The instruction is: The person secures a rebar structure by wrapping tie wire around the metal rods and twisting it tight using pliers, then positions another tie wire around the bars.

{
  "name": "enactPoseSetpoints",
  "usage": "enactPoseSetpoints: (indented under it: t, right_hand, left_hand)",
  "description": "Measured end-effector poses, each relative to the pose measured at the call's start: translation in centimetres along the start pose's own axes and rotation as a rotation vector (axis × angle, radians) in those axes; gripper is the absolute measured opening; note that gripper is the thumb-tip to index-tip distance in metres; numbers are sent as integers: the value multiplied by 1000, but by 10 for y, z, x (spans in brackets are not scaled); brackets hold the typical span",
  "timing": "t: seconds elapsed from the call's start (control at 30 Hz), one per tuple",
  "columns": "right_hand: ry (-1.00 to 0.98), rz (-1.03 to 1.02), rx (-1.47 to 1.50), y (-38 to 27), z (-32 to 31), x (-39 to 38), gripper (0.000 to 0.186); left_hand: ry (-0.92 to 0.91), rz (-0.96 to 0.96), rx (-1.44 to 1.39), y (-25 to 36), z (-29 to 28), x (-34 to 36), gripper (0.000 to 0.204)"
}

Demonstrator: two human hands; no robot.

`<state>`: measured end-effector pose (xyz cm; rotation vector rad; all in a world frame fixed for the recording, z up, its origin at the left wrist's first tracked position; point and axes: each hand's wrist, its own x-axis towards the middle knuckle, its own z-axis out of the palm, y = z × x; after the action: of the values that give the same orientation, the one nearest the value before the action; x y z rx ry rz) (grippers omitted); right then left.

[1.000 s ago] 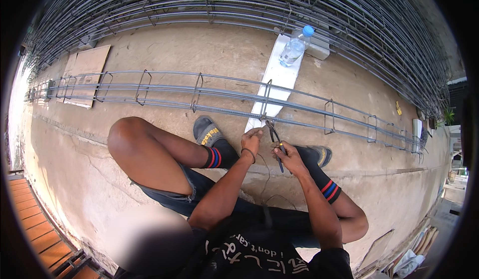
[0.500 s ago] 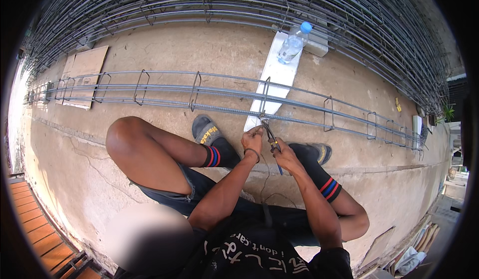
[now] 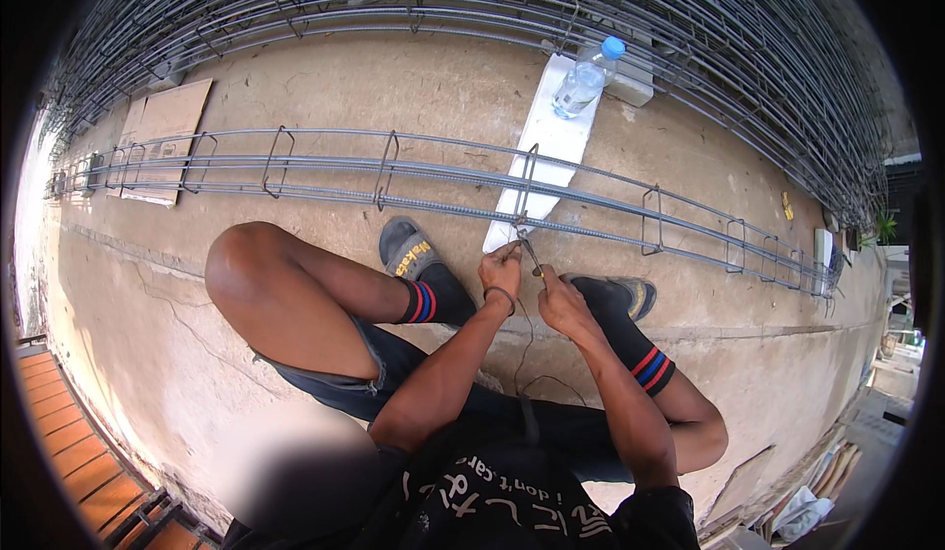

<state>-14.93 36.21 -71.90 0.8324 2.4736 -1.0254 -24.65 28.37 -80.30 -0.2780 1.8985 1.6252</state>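
Closed around a pair of pliers (image 3: 532,255), my right hand (image 3: 563,306) is just in front of a long rebar cage (image 3: 448,173). The plier jaws reach up to the cage's near bar, close to a square stirrup. Beside them my left hand (image 3: 500,271) has its fingers pinched together at a thin tie wire (image 3: 525,341), which trails down between my legs. The wire's end at the bar is too small to make out. Under this part of the cage lies a white board (image 3: 563,147).
A clear plastic bottle (image 3: 581,88) with a blue cap stands on the board's far end. Stacked rebar cages (image 3: 472,9) fill the far side. Cardboard (image 3: 162,137) lies under the cage at left. My sandalled feet (image 3: 413,255) flank the work.
My right hand has turned, so the pliers' lower handle no longer shows below it. The jaws stay near the bar. My left hand has hardly moved.
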Motion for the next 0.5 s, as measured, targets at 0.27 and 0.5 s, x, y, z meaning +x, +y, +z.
enactPoseSetpoints:
  t: [0.27, 0.5]
  right_hand:
    - [1, 223, 51, -8, -3, 3, 42]
    - [-208, 309, 64, 9, -1, 22, 44]
  left_hand:
    - [22, 23, -1, 0, -3, 0, 26]
    - [29, -9, 28, 1, -2, 1, 24]
